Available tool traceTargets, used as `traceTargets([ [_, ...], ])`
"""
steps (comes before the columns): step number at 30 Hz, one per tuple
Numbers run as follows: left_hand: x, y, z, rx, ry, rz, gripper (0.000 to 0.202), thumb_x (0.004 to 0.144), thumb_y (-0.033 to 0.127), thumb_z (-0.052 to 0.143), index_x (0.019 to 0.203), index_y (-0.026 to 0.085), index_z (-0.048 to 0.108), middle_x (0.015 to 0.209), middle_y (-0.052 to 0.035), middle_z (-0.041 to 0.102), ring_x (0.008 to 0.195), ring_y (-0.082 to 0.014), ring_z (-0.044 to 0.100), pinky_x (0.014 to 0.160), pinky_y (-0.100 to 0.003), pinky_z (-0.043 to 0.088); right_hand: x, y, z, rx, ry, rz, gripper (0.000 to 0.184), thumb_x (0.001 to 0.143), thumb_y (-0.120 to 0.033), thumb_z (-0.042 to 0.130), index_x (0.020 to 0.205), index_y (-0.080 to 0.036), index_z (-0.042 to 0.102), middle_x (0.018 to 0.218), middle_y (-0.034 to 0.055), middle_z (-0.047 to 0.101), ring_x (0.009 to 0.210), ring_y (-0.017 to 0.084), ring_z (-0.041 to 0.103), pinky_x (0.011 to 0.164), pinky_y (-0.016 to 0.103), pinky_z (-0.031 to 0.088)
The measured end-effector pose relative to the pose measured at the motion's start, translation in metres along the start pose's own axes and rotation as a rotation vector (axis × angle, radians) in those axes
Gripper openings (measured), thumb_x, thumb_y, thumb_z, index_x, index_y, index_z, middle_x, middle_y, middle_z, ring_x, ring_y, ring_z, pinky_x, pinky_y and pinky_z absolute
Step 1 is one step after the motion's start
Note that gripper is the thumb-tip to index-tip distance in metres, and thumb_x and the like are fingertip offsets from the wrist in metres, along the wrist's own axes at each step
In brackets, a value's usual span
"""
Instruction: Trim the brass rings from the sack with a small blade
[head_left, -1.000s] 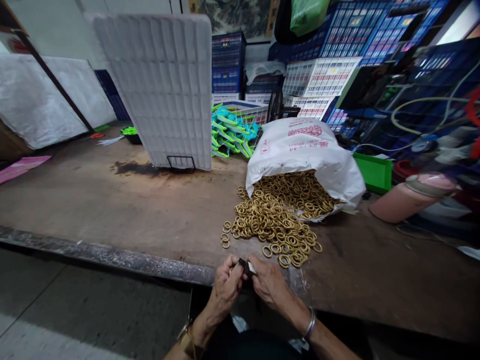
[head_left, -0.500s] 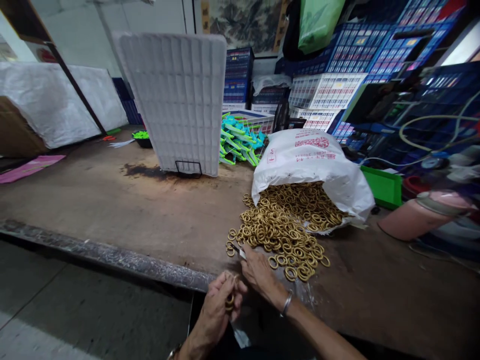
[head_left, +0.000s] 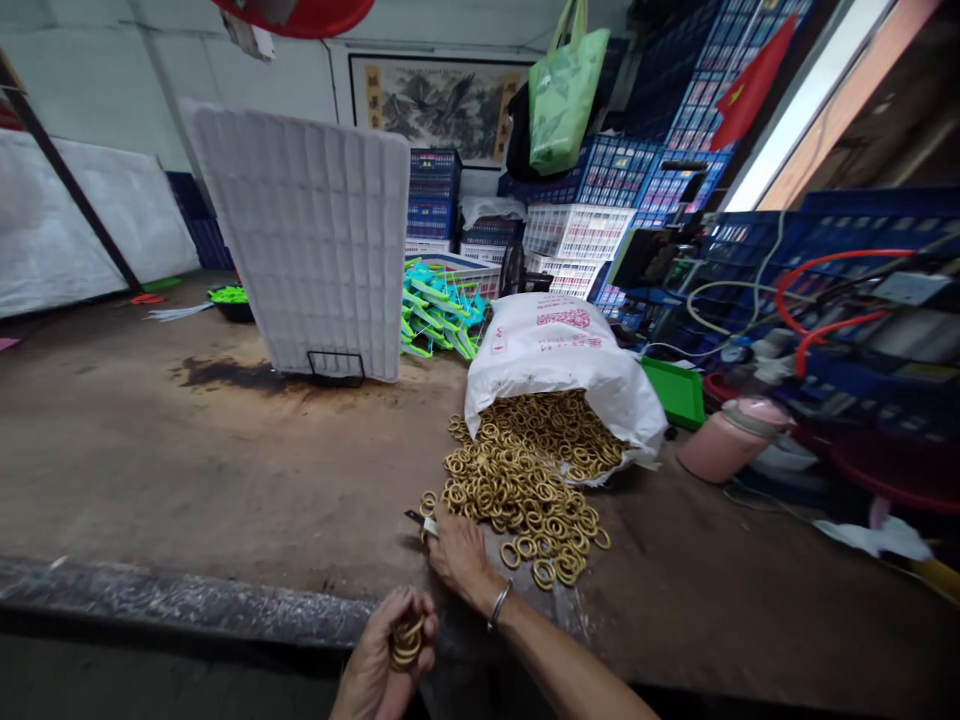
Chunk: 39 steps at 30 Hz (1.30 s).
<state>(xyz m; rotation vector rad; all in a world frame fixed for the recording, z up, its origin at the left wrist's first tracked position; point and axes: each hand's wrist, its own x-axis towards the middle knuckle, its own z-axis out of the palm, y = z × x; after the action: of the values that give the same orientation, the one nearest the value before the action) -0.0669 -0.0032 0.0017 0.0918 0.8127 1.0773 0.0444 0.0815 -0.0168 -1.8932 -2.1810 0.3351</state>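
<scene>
My left hand (head_left: 373,640), just in front of the table edge, is curled around several gold rings (head_left: 406,648), which show between the fingers and palm. On the tabletop my right hand (head_left: 459,558) grips a small knife (head_left: 430,525) with a pale body and a dark tip pointing left. That hand lies at the near left side of a heap of gold rings (head_left: 517,490), and its fingertips are partly hidden. The heap spills from the mouth of a white woven sack (head_left: 559,345) with red print, lying on its side.
A white ribbed panel (head_left: 307,240) stands upright in a black wire holder (head_left: 335,367). Behind it are green and blue plastic pieces (head_left: 439,310). To the right are a green tray (head_left: 675,392) and a pink bottle (head_left: 731,440). Stacked crates (head_left: 577,232) fill the back.
The camera view has turned right and tilted up, so things sit further left. My left hand has turned and opened slightly, showing more of its rings. The right hand still holds the knife by the heap.
</scene>
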Motion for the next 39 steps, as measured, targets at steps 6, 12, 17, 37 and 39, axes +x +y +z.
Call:
traceTargets([
  [6,0.006,0.006,0.003,-0.010,0.043,0.009,0.007,0.069,0.015,0.062,0.072,0.014,0.056,0.069,-0.0026,0.064,0.059,-0.0135,0.062,0.042,-0.019,0.044,-0.024,0.015,-0.024,0.135,0.019,-0.149,0.015,0.074,-0.014,0.040,0.080,-0.020,0.052,0.067,-0.0006,0.058,0.060,0.011,0.049,0.053,0.022,0.022],
  [12,0.009,-0.001,0.011,0.056,0.041,-0.014,0.013,0.069,0.018,0.063,0.081,0.014,0.058,0.069,-0.0012,0.063,0.059,-0.0128,0.062,0.043,-0.019,0.047,-0.061,0.028,-0.043,0.230,-0.053,-0.214,0.019,0.073,-0.009,0.038,0.077,-0.019,0.053,0.064,-0.0015,0.056,0.058,0.010,0.047,0.054,0.020,0.025],
  [17,0.003,-0.021,0.013,0.259,-0.087,0.106,0.022,0.066,0.033,0.066,0.072,0.015,0.054,0.059,0.0037,0.054,0.050,-0.0078,0.053,0.038,-0.015,0.040,-0.084,0.033,-0.049,0.164,-0.074,-0.204,0.017,0.075,-0.013,0.040,0.078,-0.018,0.055,0.064,0.0005,0.058,0.058,0.011,0.049,0.054,0.021,0.026],
  [37,-0.024,-0.051,0.025,0.851,-0.092,0.439,0.027,0.073,0.040,0.055,0.062,0.016,0.050,0.046,0.0060,0.041,0.039,-0.0051,0.033,0.039,-0.017,0.025,-0.110,0.041,-0.056,0.868,-0.228,0.092,0.035,0.080,-0.039,0.037,0.056,-0.016,0.049,0.051,-0.0024,0.049,0.050,0.009,0.043,0.049,0.020,0.032],
  [39,-0.022,-0.056,0.025,0.820,-0.116,0.351,0.029,0.073,0.044,0.053,0.065,0.016,0.050,0.046,0.0064,0.040,0.037,-0.0048,0.031,0.037,-0.017,0.023,-0.112,0.044,-0.056,0.882,-0.225,0.104,0.033,0.079,-0.038,0.038,0.058,-0.016,0.049,0.051,-0.0027,0.049,0.049,0.009,0.043,0.050,0.020,0.032],
])
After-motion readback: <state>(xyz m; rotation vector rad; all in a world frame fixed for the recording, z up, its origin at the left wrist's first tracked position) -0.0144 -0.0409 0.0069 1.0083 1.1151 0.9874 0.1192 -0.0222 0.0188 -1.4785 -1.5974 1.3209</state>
